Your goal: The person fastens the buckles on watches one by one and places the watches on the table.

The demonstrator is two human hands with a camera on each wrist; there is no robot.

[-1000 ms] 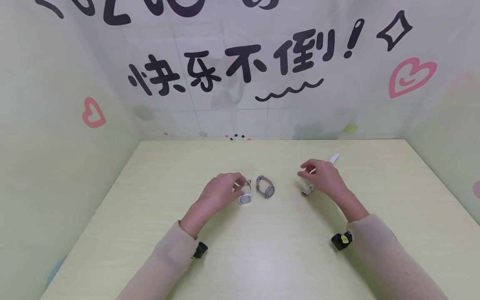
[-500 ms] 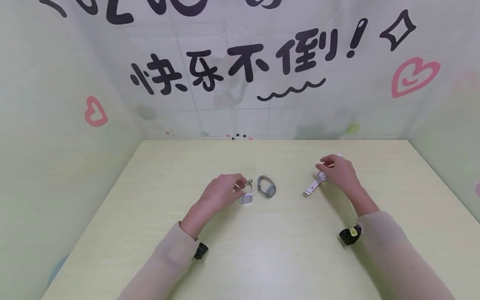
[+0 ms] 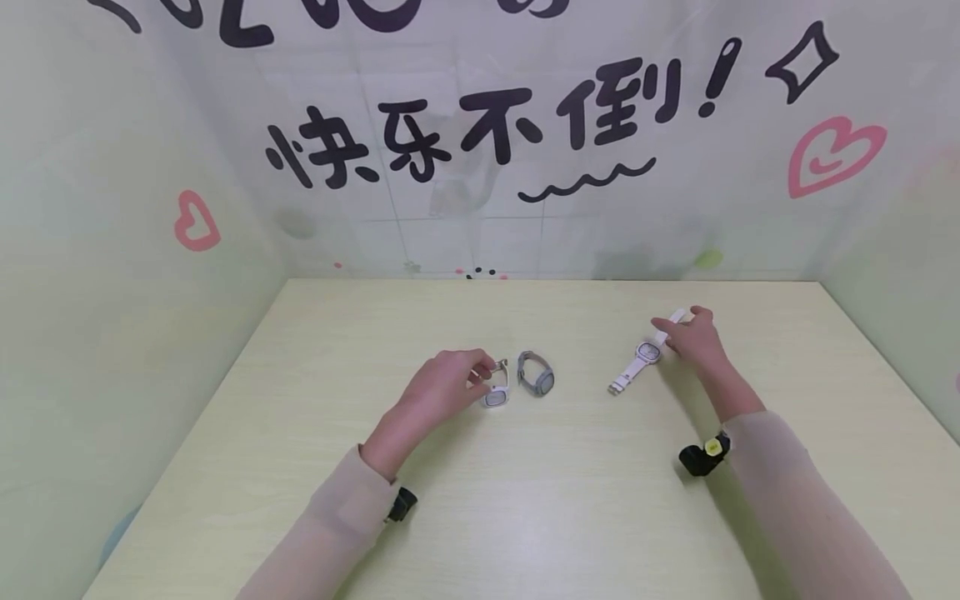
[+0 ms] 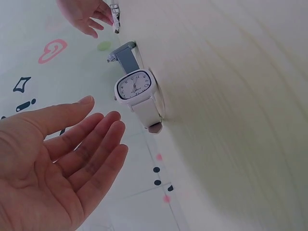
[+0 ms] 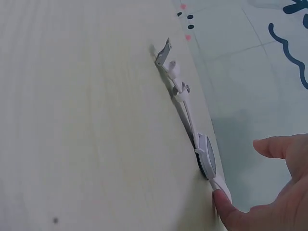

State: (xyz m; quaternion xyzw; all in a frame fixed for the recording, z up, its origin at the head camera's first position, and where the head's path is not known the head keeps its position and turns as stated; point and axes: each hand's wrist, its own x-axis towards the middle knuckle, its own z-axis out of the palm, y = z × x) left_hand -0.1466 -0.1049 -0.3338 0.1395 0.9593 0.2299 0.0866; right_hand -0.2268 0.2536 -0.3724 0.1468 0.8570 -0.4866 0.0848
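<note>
My left hand (image 3: 446, 383) hovers beside a white wristwatch (image 3: 494, 398) that stands on its side, its strap fastened in a loop. In the left wrist view, the left fingers (image 4: 98, 149) are relaxed, with a gap between them and the watch. Just right of it sits a grey wristwatch (image 3: 544, 382), also looped. Farther right, a second white wristwatch (image 3: 647, 352) lies stretched out with its strap undone and dial up. My right hand (image 3: 697, 342) is at that watch's far strap end, thumb and fingers spread apart, one fingertip (image 5: 221, 196) right at the strap.
The watches are on a pale wooden table (image 3: 480, 517). A printed white curtain (image 3: 420, 242) with black writing and pink hearts hangs behind it and along both sides. Each sleeve cuff has a small black camera (image 3: 701, 457) strapped by it.
My right hand has moved right and away along the stretched-out white watch, uncovering its dial, and its fingers have spread. The left hand has stayed by the looped white watch.
</note>
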